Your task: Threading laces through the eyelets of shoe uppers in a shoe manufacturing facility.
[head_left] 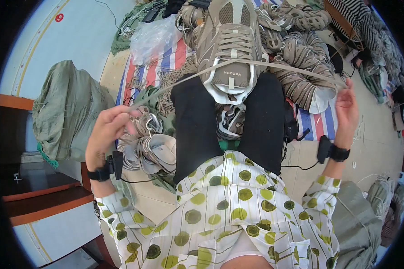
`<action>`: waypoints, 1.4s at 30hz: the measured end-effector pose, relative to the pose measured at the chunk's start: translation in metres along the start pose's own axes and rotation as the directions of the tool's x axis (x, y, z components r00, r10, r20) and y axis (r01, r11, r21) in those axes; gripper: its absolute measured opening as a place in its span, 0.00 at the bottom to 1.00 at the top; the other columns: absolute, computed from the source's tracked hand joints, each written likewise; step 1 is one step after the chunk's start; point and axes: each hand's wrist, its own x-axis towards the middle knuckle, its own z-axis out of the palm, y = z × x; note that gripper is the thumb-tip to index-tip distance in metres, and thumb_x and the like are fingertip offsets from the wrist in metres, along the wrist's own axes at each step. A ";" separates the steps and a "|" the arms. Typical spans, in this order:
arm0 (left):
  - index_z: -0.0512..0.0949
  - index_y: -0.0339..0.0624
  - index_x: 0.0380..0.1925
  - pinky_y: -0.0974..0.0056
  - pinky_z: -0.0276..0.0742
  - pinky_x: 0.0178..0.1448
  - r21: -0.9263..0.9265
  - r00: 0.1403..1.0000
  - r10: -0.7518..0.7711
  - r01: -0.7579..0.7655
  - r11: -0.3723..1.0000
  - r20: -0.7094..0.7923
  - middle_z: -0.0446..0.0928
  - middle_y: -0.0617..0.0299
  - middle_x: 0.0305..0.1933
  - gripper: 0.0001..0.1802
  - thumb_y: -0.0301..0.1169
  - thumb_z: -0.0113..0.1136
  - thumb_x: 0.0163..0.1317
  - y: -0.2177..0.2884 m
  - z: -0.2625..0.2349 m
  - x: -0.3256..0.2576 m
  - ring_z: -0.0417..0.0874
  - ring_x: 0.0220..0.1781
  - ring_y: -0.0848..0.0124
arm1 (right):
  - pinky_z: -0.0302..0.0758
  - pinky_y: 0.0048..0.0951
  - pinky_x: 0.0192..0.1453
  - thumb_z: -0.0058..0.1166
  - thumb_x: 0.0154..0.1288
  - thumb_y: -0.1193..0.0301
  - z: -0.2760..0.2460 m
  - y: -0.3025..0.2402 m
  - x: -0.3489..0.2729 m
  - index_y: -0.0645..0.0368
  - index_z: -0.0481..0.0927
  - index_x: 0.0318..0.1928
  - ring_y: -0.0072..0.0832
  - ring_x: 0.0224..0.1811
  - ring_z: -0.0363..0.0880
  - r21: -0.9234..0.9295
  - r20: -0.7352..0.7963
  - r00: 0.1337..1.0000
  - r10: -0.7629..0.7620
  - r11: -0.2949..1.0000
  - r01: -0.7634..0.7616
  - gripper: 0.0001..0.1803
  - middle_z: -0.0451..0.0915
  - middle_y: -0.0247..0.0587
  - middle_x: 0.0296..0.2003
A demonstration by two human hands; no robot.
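Nearest the camera is the person's lap, in a white blouse with green dots [229, 201], both sleeves coming up from the lower edge. Each wrist carries a black band with a small black device.

The left hand [107, 130] is raised at the left, its fingers pinched together on one end of a flat beige shoelace [184, 80]. The right hand [347, 107] is raised at the right, fingertips closed on the other end of the same lace. The lace runs taut between them, rising from each hand toward the middle and crossing the tongue of a beige sneaker [231, 42].

The sneaker rests toe-away on the person's knees, which are clad in black trousers [197, 125], so it lies between the two hands and a little farther off than either.

Beside the left knee lies a heap of grey-beige shoe uppers [150, 145]; a green sack [69, 110] stands farther left. Beyond the sneaker, more uppers [300, 67] are piled on a striped red, white and blue tarp [321, 123], and a crumpled clear plastic bag [155, 38] lies at the far left of it.
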 end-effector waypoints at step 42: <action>0.80 0.41 0.30 0.66 0.69 0.31 0.431 0.586 0.712 -0.567 0.702 -0.388 0.73 0.58 0.25 0.04 0.25 0.61 0.53 0.058 0.133 0.091 0.74 0.25 0.67 | 0.66 0.15 0.29 0.61 0.57 0.70 0.161 0.140 -0.004 0.61 0.77 0.31 0.13 0.24 0.69 -0.892 0.224 0.936 0.273 0.443 0.084 0.08 0.74 0.26 0.24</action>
